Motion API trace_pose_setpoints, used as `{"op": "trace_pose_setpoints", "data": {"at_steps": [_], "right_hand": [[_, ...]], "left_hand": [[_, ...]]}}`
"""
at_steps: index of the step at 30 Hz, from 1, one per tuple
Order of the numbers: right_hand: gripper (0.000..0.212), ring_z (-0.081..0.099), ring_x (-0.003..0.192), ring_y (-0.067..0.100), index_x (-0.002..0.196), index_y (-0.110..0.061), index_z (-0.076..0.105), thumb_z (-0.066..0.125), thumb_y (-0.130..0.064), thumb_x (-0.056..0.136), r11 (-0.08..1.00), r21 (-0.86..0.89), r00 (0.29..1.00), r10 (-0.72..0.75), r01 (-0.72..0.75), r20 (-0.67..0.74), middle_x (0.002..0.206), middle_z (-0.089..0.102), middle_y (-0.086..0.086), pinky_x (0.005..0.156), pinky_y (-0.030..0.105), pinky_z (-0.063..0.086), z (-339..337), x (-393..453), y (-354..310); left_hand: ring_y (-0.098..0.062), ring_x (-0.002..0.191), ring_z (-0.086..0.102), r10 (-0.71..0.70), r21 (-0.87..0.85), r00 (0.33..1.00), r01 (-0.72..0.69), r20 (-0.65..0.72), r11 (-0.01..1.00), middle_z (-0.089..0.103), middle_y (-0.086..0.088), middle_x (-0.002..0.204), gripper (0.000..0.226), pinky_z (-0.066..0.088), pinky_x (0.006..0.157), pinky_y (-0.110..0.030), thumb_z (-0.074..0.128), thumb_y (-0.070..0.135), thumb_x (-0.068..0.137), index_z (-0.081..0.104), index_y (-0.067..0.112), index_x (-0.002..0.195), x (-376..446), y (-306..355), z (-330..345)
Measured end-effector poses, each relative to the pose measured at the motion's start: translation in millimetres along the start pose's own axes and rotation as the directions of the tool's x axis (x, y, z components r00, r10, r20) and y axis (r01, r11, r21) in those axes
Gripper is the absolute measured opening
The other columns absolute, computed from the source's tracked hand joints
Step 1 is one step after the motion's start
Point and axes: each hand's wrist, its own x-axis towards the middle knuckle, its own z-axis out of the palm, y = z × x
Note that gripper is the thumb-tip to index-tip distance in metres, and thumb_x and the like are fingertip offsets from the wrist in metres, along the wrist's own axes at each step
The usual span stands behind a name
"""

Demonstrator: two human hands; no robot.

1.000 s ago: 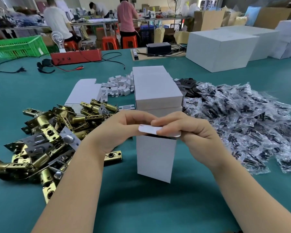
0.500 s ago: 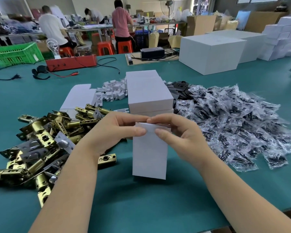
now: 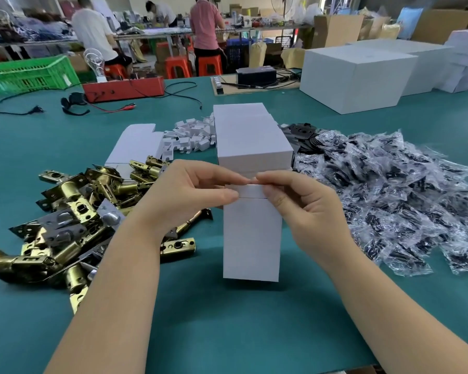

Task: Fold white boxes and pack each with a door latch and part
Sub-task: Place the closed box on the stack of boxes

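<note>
A white box point(image 3: 251, 238) stands upright on the green table point(image 3: 227, 333), its long axis vertical, directly in front of a stack of boxes point(image 3: 250, 139). Both hands work at its upper end: the left hand point(image 3: 184, 195) pinches the top from the box's left, thumb on the near face and fingers curled over the far edge; the right hand point(image 3: 303, 209) does the same from the box's right. The forefinger tips of the two hands meet above the box's lid flap point(image 3: 251, 190), which lies nearly shut, with a thin seam visible below it on the near face. The flap lies directly beneath the fingertips, and both hands are equally near it, so the closing press would run straight down along the box's axis. Whether the box is already filled cannot be told. Latches point(image 3: 73, 211) lie heaped left of the box; bagged parts point(image 3: 395, 193) lie heaped to its right.
</note>
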Motion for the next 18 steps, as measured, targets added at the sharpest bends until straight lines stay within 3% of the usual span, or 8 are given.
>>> {"op": "trace_pose_setpoints", "data": {"at_steps": [3,9,15,18], "right_hand": [[0.020,0.062,0.077,-0.001,0.094,-0.032,0.067,0.064,-0.015,0.085,0.991,-0.112,0.997,-0.074,0.075,0.005,0.082,0.068,-0.015,0.075,0.013,0.047,0,-3,-2],[0.020,0.060,0.071,-0.006,0.092,-0.032,0.067,0.062,-0.014,0.084,0.993,-0.112,0.996,-0.045,0.036,-0.079,0.076,0.066,-0.024,0.067,0.006,0.042,-2,-7,0],[0.016,0.066,0.081,0.004,0.096,-0.023,0.069,0.063,-0.014,0.085,0.988,-0.131,0.997,-0.082,0.081,-0.006,0.089,0.073,-0.004,0.076,0.016,0.049,-1,-11,-2],[0.017,0.064,0.078,-0.002,0.096,-0.028,0.068,0.064,-0.016,0.084,0.995,-0.090,0.999,-0.042,0.043,0.011,0.091,0.070,-0.010,0.072,0.010,0.046,-2,-11,-1]], "left_hand": [[-0.013,0.089,0.071,-0.007,-0.042,1.000,0.008,0.012,0.999,0.076,0.002,0.096,0.026,0.054,0.073,-0.018,0.076,0.002,0.069,0.080,0.022,0.085,-1,2,-2],[-0.005,0.071,0.065,0.047,-0.032,0.999,-0.047,0.007,0.998,0.073,0.002,0.076,0.021,0.049,0.062,-0.014,0.072,0.010,0.074,0.080,0.027,0.084,0,3,8],[-0.012,0.081,0.067,0.011,-0.093,0.986,0.005,0.169,0.996,0.073,0.001,0.084,0.020,0.051,0.070,-0.019,0.077,0.017,0.067,0.080,0.021,0.086,-2,0,-6],[-0.014,0.080,0.068,0.004,-0.125,0.986,0.017,0.165,0.992,0.073,-0.001,0.083,0.018,0.053,0.069,-0.020,0.077,0.020,0.066,0.080,0.020,0.083,-1,-3,-7]]}}
